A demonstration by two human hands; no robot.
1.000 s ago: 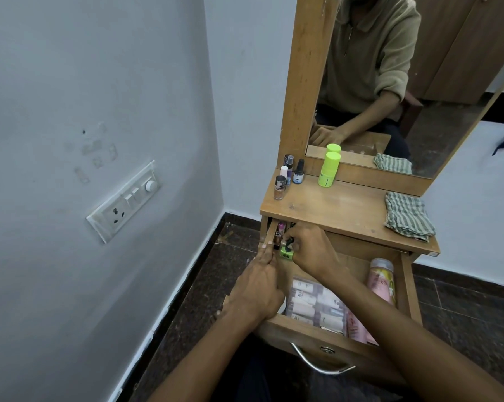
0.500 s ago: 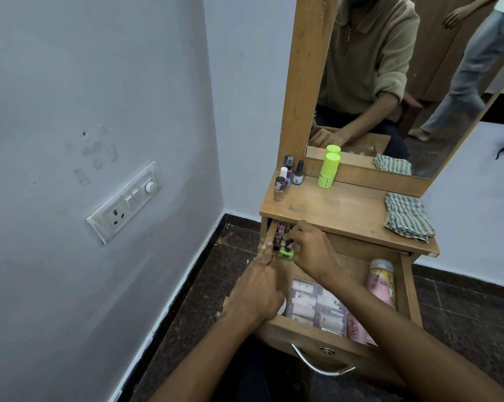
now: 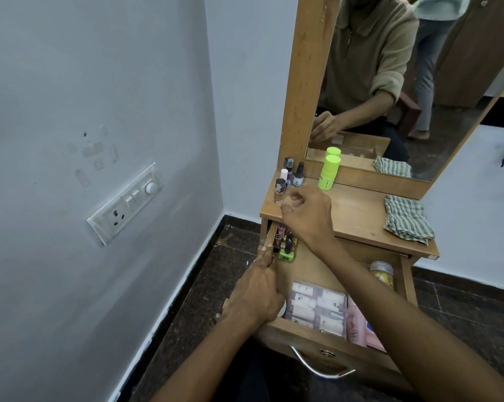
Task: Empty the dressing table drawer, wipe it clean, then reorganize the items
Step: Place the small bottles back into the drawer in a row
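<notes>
Right hand point(image 3: 309, 216) above drawer point(image 3: 326, 333), bottles point(image 3: 287, 248) below

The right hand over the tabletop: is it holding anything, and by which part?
Cannot be told: the right hand has curled, blurred fingers hiding whatever may be inside.

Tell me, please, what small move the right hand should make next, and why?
Probably set down whatever the right hand carries beside the small bottles on the tabletop. Its fingers are curled, raised over the top's left front edge next to that group; what they hold is hidden. More bottles remain in the open drawer.
</notes>
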